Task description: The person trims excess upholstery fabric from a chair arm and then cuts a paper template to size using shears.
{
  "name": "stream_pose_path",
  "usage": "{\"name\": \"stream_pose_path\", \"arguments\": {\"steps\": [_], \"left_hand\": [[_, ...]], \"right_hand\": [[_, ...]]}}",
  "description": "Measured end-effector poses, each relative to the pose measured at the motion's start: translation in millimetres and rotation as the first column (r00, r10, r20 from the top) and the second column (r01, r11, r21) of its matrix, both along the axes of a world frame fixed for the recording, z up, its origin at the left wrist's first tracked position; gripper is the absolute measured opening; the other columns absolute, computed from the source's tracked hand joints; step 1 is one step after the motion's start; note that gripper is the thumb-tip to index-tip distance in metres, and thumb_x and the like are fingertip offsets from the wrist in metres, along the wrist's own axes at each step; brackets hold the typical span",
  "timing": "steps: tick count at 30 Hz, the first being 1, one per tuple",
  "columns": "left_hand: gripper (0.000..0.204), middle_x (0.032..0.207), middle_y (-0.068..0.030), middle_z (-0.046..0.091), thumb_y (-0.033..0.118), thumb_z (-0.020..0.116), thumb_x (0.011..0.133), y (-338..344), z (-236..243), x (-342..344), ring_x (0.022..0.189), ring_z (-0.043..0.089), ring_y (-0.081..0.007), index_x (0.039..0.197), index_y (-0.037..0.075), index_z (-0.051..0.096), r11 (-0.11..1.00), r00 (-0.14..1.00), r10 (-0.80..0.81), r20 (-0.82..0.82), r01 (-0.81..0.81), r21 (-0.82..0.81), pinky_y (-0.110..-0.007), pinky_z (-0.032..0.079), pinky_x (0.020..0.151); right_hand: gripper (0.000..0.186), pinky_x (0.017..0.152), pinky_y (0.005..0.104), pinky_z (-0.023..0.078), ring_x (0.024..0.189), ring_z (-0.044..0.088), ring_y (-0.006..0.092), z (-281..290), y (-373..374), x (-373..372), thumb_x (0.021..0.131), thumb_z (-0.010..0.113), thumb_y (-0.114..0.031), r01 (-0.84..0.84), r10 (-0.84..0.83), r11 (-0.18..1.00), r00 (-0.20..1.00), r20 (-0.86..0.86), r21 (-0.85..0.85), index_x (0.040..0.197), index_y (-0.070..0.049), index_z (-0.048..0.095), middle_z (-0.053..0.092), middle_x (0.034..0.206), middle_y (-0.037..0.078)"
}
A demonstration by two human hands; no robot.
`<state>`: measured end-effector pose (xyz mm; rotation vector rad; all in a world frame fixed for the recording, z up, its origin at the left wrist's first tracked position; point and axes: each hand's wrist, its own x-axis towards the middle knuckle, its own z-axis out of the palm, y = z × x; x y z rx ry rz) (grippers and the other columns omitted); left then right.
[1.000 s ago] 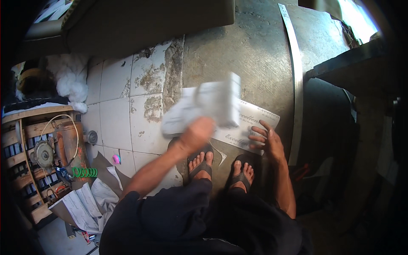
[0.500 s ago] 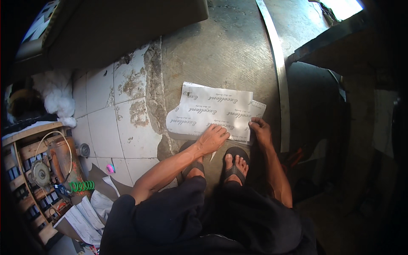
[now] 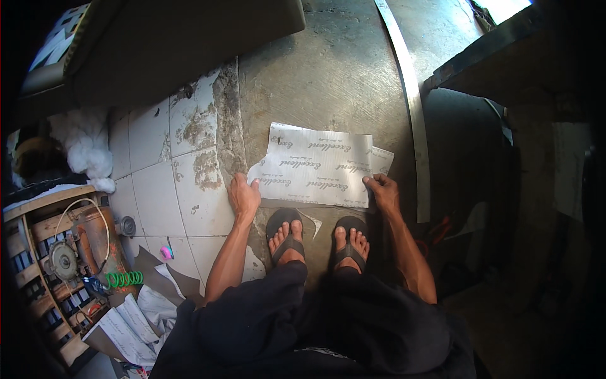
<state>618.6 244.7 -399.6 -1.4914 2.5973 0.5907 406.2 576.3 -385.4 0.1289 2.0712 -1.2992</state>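
Note:
A white sheet point(image 3: 319, 161) with grey printed lettering lies over the floor in front of my feet, its left side cut in a curve. Another piece like it point(image 3: 384, 158) sticks out from under the right side, and a grey edge shows below. My left hand point(image 3: 245, 196) is at the sheet's lower left corner, thumb on top and fingers closed around the edge. On the opposite side, my right hand point(image 3: 384, 193) pinches the lower right edge between thumb and fingers. A small pale scrap point(image 3: 312, 222) rests between my sandals.
A long metal strip point(image 3: 416, 126) runs along the floor to the right. At lower left are a wooden crate point(image 3: 25, 271), a rusty cylinder point(image 3: 101, 240), a pink round object point(image 3: 166, 252) and several sheet offcuts point(image 3: 129, 319). White fluffy stuffing point(image 3: 88, 151) sits at left; a dark table edge point(image 3: 486, 50) is upper right.
My left hand has moved left from the sheet's lower middle to its left corner. My right hand has shifted slightly inward onto the top sheet's edge, and that edge has moved a little left.

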Motion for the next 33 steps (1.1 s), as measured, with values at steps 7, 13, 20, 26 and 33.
{"name": "stream_pose_path", "arguments": {"steps": [7,13,20,26,33], "left_hand": [[0.039,0.102,-0.0209,0.063,0.022,0.078,0.082,10,-8,-3,0.100,0.059,-0.0388,0.108,-0.001,0.060,0.991,0.979,0.058,-0.198,-0.081,-0.110,-0.046,0.046,0.091],[0.041,0.103,-0.0211,0.062,0.022,0.079,0.083,11,-8,-3,0.102,0.058,-0.0390,0.111,-0.001,0.059,0.998,0.983,0.016,-0.184,-0.028,-0.062,-0.045,0.047,0.091],[0.033,0.108,-0.0228,0.067,0.019,0.079,0.081,9,7,-28,0.101,0.064,-0.0419,0.103,0.001,0.062,0.968,0.972,0.206,-0.114,-0.185,0.172,-0.048,0.050,0.086],[0.028,0.084,-0.0126,0.069,0.019,0.082,0.079,2,6,-4,0.079,0.067,-0.0275,0.094,0.001,0.066,0.985,0.965,0.165,-0.206,-0.150,0.088,-0.039,0.052,0.075],[0.028,0.079,-0.0087,0.069,0.022,0.081,0.080,5,-1,11,0.070,0.063,-0.0185,0.093,0.001,0.068,0.952,0.898,0.286,-0.334,-0.226,0.205,-0.034,0.051,0.067]], "right_hand": [[0.032,0.071,0.0312,0.049,0.074,0.062,0.0135,-1,6,1,0.088,0.071,-0.026,-0.064,0.068,0.997,0.994,-0.089,0.043,0.101,0.003,0.073,0.072,0.082,0.007],[0.034,0.073,0.0315,0.049,0.075,0.062,0.0139,-9,10,3,0.088,0.069,-0.028,-0.064,0.067,0.997,0.992,-0.104,0.031,0.101,0.003,0.073,0.071,0.082,0.008],[0.036,0.074,0.0322,0.049,0.076,0.062,0.0155,-12,11,0,0.088,0.069,-0.029,-0.080,0.083,0.996,0.992,-0.097,0.034,0.101,0.004,0.072,0.071,0.083,0.009],[0.036,0.075,0.0322,0.050,0.077,0.063,0.0156,-10,10,1,0.089,0.069,-0.030,-0.083,0.088,0.995,0.992,-0.095,0.050,0.102,0.004,0.072,0.072,0.085,0.009],[0.033,0.073,0.0290,0.047,0.077,0.060,0.0125,-6,8,2,0.090,0.069,-0.028,-0.069,0.072,0.997,0.992,-0.106,0.028,0.101,0.003,0.072,0.070,0.084,0.005]]}}
